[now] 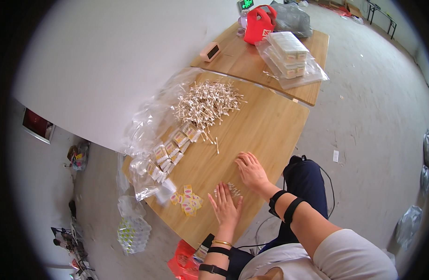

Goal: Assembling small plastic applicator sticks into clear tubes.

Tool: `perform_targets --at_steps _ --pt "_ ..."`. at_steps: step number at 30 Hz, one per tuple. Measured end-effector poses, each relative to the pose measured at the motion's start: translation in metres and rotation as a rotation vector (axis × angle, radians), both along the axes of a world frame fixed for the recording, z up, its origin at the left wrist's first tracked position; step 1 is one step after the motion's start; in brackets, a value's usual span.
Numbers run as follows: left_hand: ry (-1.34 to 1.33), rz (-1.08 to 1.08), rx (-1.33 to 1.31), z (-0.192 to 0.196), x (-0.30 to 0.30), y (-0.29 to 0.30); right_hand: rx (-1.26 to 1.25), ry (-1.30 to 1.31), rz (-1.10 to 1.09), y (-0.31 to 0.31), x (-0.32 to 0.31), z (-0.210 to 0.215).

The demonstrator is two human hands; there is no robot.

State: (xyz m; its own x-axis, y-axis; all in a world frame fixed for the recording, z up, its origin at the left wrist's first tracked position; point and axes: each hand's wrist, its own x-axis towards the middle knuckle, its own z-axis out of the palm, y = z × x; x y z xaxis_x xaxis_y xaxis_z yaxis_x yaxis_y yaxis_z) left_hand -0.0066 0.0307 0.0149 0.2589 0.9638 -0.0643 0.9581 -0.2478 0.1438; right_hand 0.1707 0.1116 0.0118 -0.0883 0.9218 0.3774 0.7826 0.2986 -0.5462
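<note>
My left hand [227, 211] lies flat with its fingers stretched out, partly covering a small bunch of cotton swabs [233, 189] on the wooden table [252, 126]. Some swab tips show between and beside its fingers. My right hand [252, 172] rests on the tabletop just beyond that bunch, palm down, fingers slightly bent and holding nothing visible. To the left of my left hand lies a scatter of small yellow-and-white printed cards [188, 200]. A big heap of loose cotton swabs [207, 103] covers the table's far left part.
Small packs of swabs [170, 148] stand in rows along the left edge, beside crumpled clear plastic [147, 123]. A second table [247, 58] holds bagged stacked packs [289, 53], a red bag [259, 25] and a small clock [210, 52]. A red plastic bag [183, 261] hangs below the near edge.
</note>
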Motion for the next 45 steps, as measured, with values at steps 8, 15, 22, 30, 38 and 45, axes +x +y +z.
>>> perform_targets --at_steps 8,15,22,30,38,45 --pt "-0.229 0.066 0.041 0.013 -0.017 -0.020 0.058 0.173 0.006 0.004 0.001 -0.012" --pt "-0.200 0.079 0.087 0.006 -0.027 -0.030 -0.180 0.043 0.226 0.002 -0.032 0.006" --pt "-0.015 0.039 0.139 -0.002 -0.015 -0.013 -0.287 -0.116 0.219 0.011 -0.044 0.008" --pt "-0.019 0.047 0.138 -0.010 -0.011 -0.018 -0.111 -0.247 0.321 0.037 -0.031 0.010" --pt "-0.102 0.081 0.091 -0.002 -0.021 -0.027 -0.156 -0.142 0.269 0.013 -0.012 0.023" --pt "-0.118 0.190 0.063 -0.007 -0.036 -0.032 -0.161 -0.321 0.416 -0.068 -0.008 0.009"
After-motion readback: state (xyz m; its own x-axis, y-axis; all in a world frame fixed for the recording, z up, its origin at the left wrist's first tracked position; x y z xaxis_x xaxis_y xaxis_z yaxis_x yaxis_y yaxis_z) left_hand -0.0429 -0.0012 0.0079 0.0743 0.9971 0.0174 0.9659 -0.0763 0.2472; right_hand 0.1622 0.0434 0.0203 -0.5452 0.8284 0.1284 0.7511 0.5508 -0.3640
